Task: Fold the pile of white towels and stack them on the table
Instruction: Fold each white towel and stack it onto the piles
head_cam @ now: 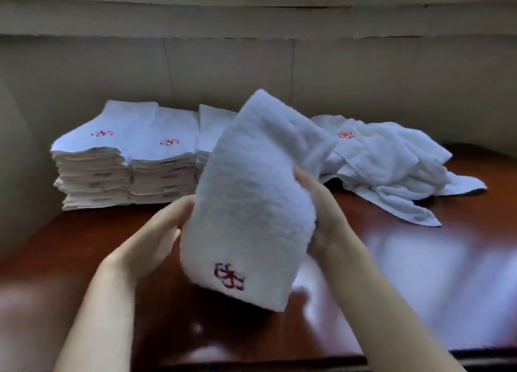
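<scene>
A folded white towel [251, 192] with a dark red embroidered mark near its lower end is held up above the brown table [419, 287]. My left hand [151, 240] grips its left edge and my right hand [324, 212] grips its right edge. Behind it on the left stand stacks of folded towels [112, 170] side by side, each topped with a red mark; the stack furthest right is partly hidden by the held towel. At the back right lies a loose pile of unfolded white towels [391, 162].
A pale wall [251, 64] runs just behind the towels, with a window ledge above. The glossy table reflects light at the front right. The table's near edge [419, 355] runs along the bottom.
</scene>
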